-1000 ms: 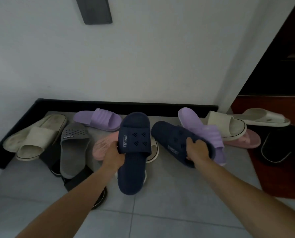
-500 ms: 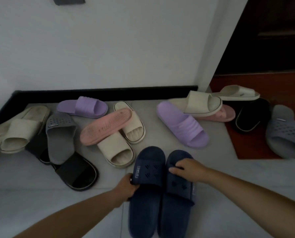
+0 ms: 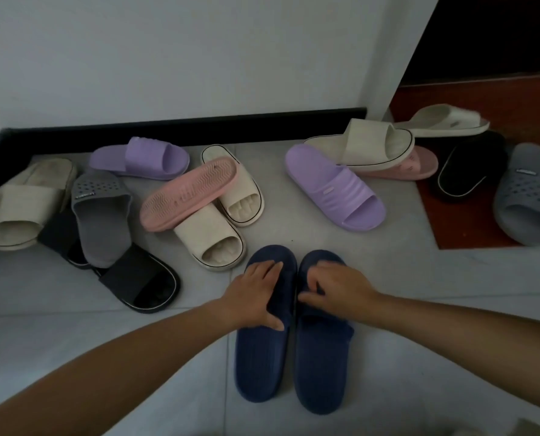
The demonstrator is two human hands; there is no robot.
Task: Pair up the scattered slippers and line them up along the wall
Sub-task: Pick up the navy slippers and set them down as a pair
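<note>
Navy blue rubber slipper (image 3: 259, 366) sits just beside its navy mate (image 3: 320, 372) on grey tile floor (image 3: 73, 325) (toes toward white wall (image 3: 199, 58)). Left hand (image 3: 256, 294) grips its strap; right hand (image 3: 338, 286) curls round the mate's.

White wall (image 3: 199, 58) with black skirting (image 3: 262, 129), pale tiled floor (image 3: 57, 309), seemingly reddish wood (image 3: 445, 221) beyond.
</note>
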